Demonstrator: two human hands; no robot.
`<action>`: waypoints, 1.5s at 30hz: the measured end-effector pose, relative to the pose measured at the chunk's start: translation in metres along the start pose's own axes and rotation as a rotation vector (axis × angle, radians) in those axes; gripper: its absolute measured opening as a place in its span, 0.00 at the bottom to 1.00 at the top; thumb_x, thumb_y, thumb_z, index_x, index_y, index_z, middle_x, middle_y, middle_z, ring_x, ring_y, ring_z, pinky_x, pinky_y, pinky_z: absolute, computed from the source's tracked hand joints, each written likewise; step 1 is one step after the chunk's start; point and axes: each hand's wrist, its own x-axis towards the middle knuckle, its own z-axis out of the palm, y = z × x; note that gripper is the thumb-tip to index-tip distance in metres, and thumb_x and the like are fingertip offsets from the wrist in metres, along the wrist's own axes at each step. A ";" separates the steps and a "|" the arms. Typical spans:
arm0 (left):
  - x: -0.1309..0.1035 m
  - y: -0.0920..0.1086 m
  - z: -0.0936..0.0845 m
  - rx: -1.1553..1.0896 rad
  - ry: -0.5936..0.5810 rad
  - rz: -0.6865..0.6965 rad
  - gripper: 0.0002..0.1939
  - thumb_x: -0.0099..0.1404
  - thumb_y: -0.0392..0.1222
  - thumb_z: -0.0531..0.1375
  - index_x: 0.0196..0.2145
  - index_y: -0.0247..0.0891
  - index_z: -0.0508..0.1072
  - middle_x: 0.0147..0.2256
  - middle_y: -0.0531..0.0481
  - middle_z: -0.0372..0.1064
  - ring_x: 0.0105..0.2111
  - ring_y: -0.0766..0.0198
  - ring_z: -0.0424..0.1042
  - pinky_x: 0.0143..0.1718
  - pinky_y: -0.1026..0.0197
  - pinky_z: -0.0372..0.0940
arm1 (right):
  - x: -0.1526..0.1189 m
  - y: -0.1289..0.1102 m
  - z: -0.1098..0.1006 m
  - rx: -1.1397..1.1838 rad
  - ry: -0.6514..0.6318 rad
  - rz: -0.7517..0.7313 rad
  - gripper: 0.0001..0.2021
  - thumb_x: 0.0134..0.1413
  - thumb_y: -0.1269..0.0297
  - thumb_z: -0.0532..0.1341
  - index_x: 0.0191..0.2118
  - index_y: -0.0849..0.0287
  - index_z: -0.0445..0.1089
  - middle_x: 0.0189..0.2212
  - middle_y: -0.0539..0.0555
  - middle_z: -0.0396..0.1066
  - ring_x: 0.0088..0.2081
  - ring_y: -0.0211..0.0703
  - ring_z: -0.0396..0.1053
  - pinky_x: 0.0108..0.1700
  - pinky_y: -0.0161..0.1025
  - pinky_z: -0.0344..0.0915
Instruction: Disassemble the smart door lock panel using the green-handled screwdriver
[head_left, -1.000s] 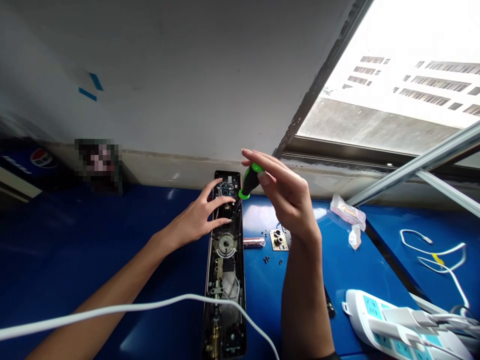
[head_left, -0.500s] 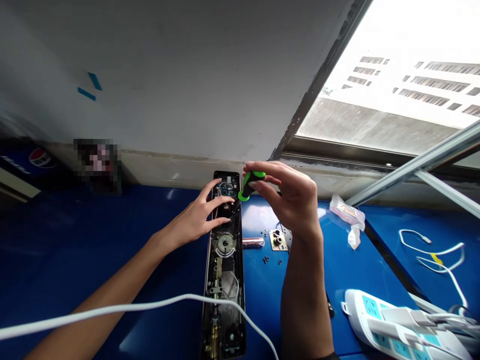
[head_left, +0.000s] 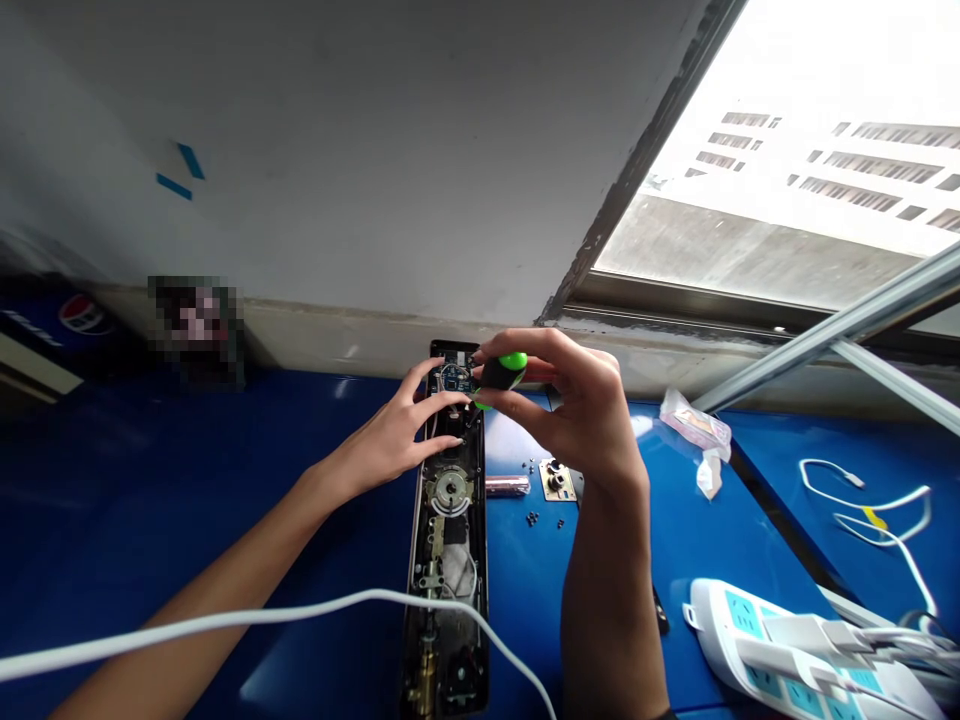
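Observation:
A long black housing [head_left: 452, 530] lies open on the blue table, showing metal lock-like parts inside. At its far end sits a blue circuit board [head_left: 454, 378]. My left hand [head_left: 397, 425] rests over the housing's upper part, fingers spread, fingertips touching around the board and the black section below it. In my right hand [head_left: 577, 400] is a screwdriver [head_left: 504, 372] with a green and black handle, gripped between thumb and fingers. Its shaft slants down into the housing near my left fingertips; the tip is too small to make out.
Right of the housing lie a pink wrapped strip [head_left: 508, 486], a small metal plate [head_left: 556, 481] and several tiny screws [head_left: 532, 519]. A white power strip [head_left: 795, 640] is at the lower right. A white cable [head_left: 300, 611] crosses the foreground. A plastic packet [head_left: 696, 424] lies near the wall.
My right fingers have shifted along the screwdriver handle, further round its left side, and the handle's tilt has changed slightly. My left hand stays in place.

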 end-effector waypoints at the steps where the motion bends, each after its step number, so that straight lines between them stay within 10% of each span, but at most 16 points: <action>1: 0.000 0.000 0.000 0.000 0.003 0.003 0.24 0.71 0.53 0.64 0.62 0.53 0.70 0.74 0.49 0.37 0.71 0.38 0.55 0.71 0.37 0.58 | -0.001 0.000 -0.001 -0.013 0.027 0.006 0.13 0.58 0.68 0.71 0.49 0.52 0.76 0.44 0.49 0.80 0.44 0.43 0.80 0.49 0.44 0.82; 10: -0.001 0.002 -0.001 0.000 0.010 0.022 0.24 0.70 0.50 0.65 0.61 0.52 0.70 0.74 0.49 0.37 0.69 0.40 0.60 0.70 0.39 0.61 | -0.005 -0.008 -0.011 0.074 -0.115 0.051 0.12 0.62 0.71 0.66 0.50 0.54 0.73 0.50 0.52 0.79 0.53 0.47 0.78 0.53 0.47 0.80; 25: 0.000 0.018 -0.012 0.192 -0.017 -0.048 0.37 0.69 0.61 0.64 0.71 0.59 0.58 0.77 0.47 0.30 0.69 0.30 0.57 0.63 0.29 0.66 | -0.005 -0.009 -0.016 -0.052 0.225 -0.012 0.13 0.60 0.68 0.67 0.50 0.51 0.74 0.46 0.50 0.79 0.47 0.46 0.80 0.45 0.44 0.83; 33: 0.009 0.050 0.013 0.245 0.002 0.249 0.20 0.74 0.49 0.61 0.61 0.44 0.74 0.70 0.41 0.55 0.74 0.38 0.45 0.70 0.31 0.57 | -0.019 0.025 -0.051 -0.309 -0.086 0.309 0.08 0.56 0.67 0.68 0.43 0.54 0.74 0.32 0.46 0.75 0.29 0.34 0.72 0.39 0.38 0.77; 45: 0.012 0.046 0.014 0.230 0.044 0.314 0.16 0.74 0.44 0.61 0.57 0.40 0.76 0.66 0.39 0.61 0.72 0.39 0.49 0.68 0.31 0.61 | -0.020 0.045 -0.054 -0.256 -0.038 0.334 0.08 0.56 0.66 0.67 0.43 0.55 0.74 0.33 0.47 0.75 0.30 0.36 0.72 0.40 0.39 0.76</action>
